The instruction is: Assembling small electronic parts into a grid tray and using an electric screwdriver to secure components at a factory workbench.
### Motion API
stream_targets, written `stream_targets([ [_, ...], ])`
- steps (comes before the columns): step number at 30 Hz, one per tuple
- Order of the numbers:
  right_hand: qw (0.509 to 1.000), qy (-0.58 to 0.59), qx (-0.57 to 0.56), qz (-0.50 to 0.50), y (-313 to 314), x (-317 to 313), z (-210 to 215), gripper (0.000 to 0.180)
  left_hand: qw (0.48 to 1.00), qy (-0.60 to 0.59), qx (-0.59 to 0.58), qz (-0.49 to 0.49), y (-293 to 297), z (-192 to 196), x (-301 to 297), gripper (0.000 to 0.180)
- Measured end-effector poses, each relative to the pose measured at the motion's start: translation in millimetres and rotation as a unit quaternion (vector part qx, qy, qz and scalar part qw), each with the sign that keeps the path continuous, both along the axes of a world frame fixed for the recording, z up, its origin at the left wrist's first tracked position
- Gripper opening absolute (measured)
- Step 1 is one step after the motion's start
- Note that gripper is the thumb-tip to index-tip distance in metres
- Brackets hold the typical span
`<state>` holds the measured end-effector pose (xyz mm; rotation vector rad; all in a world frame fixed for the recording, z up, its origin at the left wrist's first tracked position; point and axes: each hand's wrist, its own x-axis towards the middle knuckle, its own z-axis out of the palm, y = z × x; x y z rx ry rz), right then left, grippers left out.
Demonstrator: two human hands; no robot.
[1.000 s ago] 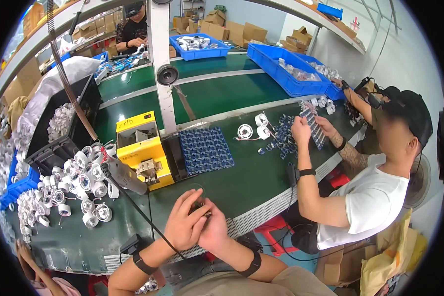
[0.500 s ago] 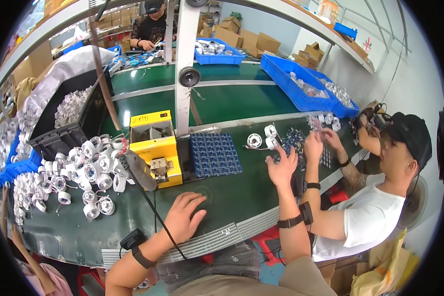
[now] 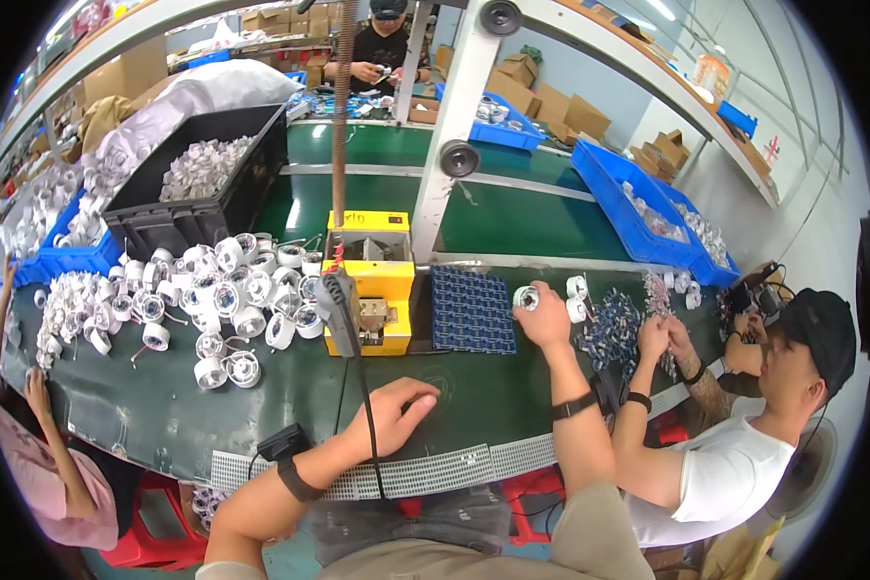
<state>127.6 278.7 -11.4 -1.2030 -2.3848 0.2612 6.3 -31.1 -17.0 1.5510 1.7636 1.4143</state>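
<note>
My right hand (image 3: 548, 321) has its fingers closed around a round white plastic housing (image 3: 526, 297) with a dark ring and bright centre, at the bench's middle right. Just beyond it, two more white housings (image 3: 576, 298) stand close together. My left hand (image 3: 396, 414) is held low over the green bench near its front edge, fingers loosely stretched and nothing in them. Between the hands, farther back, lies a blue panel of small circuit boards (image 3: 474, 311). Left of the panel stands a yellow box-shaped fixture (image 3: 396, 274), with a grey corded tool (image 3: 336, 302) hanging before it.
White housings with wires (image 3: 227, 295) lie heaped at left, before a black crate (image 3: 193, 208). Loose small blue boards (image 3: 611, 324) lie at right beside a co-worker in white (image 3: 715, 464). Blue trays (image 3: 638, 227) stand behind. A metal post (image 3: 449, 145) rises mid-bench.
My right hand has moved left from over the loose boards and closed on the white housing that was lying on the bench. The whole view has shifted left; my left hand stays open.
</note>
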Motion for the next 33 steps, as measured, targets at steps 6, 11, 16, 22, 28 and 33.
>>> stream_targets([
  [6, 0.894, 0.007, -0.139, 0.426, -123, -10, 73, 0.061, 0.892, -0.435, -0.109, -0.053, 0, 5, -25, 0.052],
  [11, 0.825, 0.070, -0.014, 0.560, -158, -31, 66, 0.076, 0.840, -0.499, -0.126, -0.170, -14, 6, -49, 0.052],
  [16, 0.690, 0.428, -0.392, 0.433, -163, -42, 6, 0.068, 0.831, -0.537, -0.012, -0.147, -35, 2, -55, 0.055],
  [22, 0.752, 0.241, -0.523, 0.321, -156, -37, 0, 0.031, 0.839, -0.503, -0.056, -0.201, -40, -5, -62, 0.067],
  [28, 0.746, 0.149, -0.535, 0.368, -162, -36, 2, 0.024, 0.871, -0.460, -0.053, -0.164, -39, -8, -58, 0.064],
  [33, 0.730, 0.152, -0.534, 0.398, -162, -33, 4, 0.018, 0.876, -0.456, -0.072, -0.141, -35, -10, -54, 0.055],
])
